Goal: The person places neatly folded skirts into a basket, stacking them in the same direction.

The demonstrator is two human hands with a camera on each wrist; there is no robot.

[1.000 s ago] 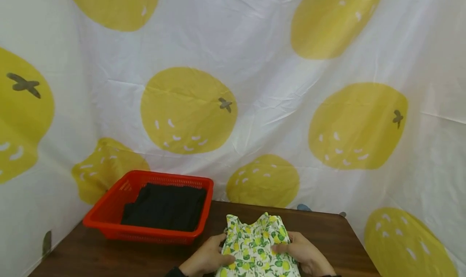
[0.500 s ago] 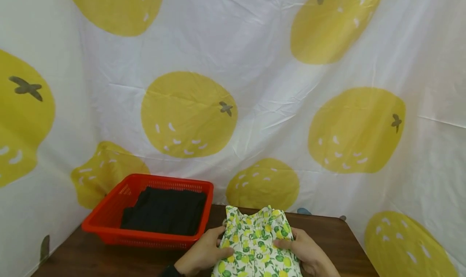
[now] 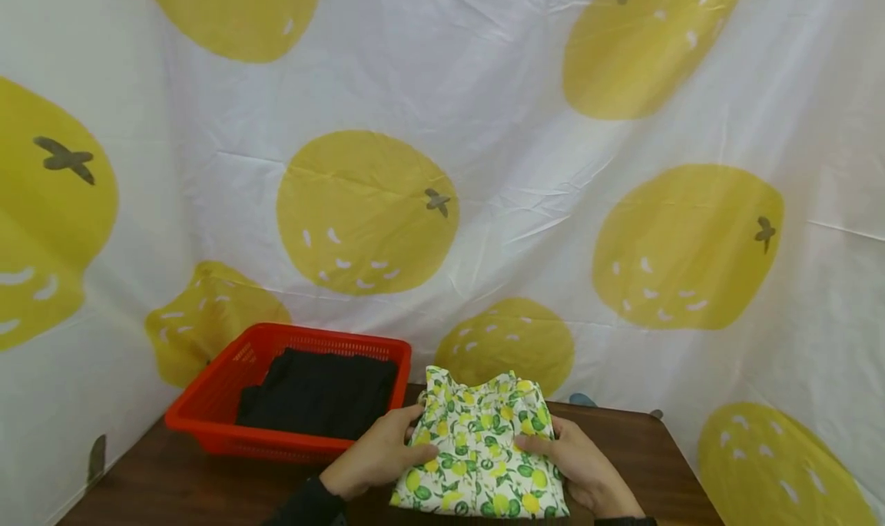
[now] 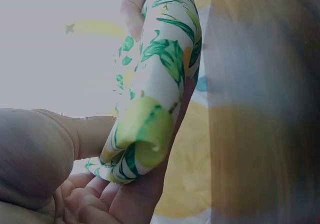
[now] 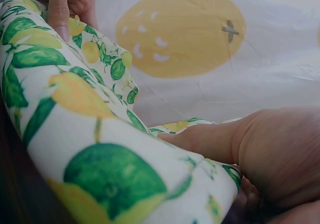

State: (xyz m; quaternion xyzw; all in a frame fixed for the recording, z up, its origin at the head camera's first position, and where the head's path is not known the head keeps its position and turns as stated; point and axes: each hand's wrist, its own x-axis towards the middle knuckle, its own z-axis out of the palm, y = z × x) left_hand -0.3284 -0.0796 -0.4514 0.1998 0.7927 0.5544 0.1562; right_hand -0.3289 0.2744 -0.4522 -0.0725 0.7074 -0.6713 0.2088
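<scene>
A folded white garment (image 3: 480,449) with a lemon-and-leaf print and a ruffled neckline is held up above the table's front part. My left hand (image 3: 383,449) grips its left side, thumb on the front and fingers behind. On the opposite side my right hand (image 3: 584,464) pinches it the same way. In the left wrist view the garment's rolled edge (image 4: 150,114) lies between thumb and fingers. The right wrist view shows the thick fold of the cloth (image 5: 110,149) beside the right thumb (image 5: 210,139), with the left hand (image 5: 70,4) at the far side.
At the left of the dark wooden table (image 3: 622,441) stands a red plastic basket (image 3: 181,420) with perforated sides. Folded black cloth (image 3: 318,395) lies inside it. A white curtain (image 3: 515,150) printed with big lemons hangs behind and at both sides.
Both hands have raised the printed garment a little, so its lower folded edge now shows in the head view. The left hand has shifted slightly left and up. The basket has stayed put.
</scene>
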